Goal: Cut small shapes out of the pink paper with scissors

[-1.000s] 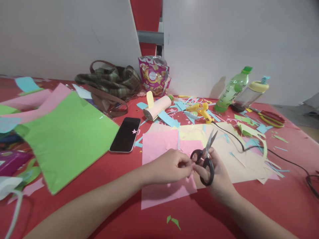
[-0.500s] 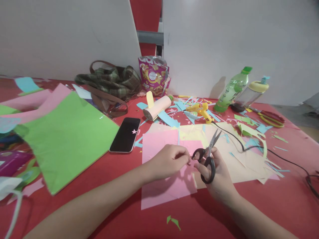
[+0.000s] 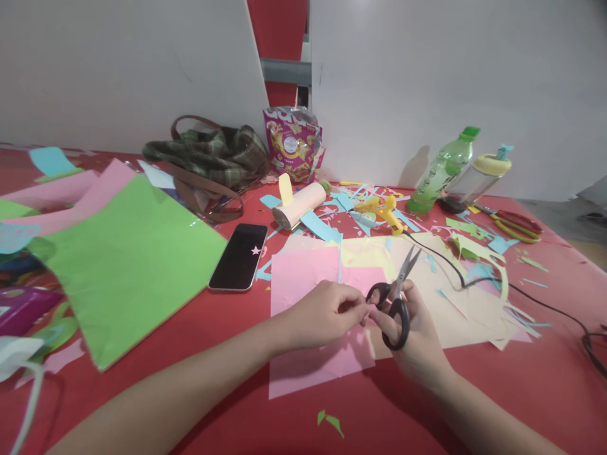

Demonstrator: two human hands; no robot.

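Note:
My right hand [image 3: 417, 335] grips black-handled scissors [image 3: 396, 297], fingers through the loops, blades pointing up and away and slightly parted. My left hand [image 3: 322, 313] is closed in a pinch right beside the scissor handles, fingertips meeting my right hand's fingers; what it pinches is too small to make out. Both hands hover over a pink paper sheet [image 3: 303, 272] lying on the red table [image 3: 521, 385], with cream paper [image 3: 465, 303] to its right.
A black phone [image 3: 238, 256] lies left of the pink sheet, beside a large green sheet [image 3: 128, 259]. Behind are a paper roll [image 3: 298, 205], yellow glue gun [image 3: 382, 210] with black cord [image 3: 474, 278], snack bag [image 3: 293, 142], plaid bag [image 3: 208, 158], green bottle [image 3: 443, 167], and red-yellow scissors [image 3: 515, 224]. Paper scraps litter the table.
The scissors have tilted a little to the right and shifted slightly right. My left hand's pinch stays against the scissor handles, with small finger movements only.

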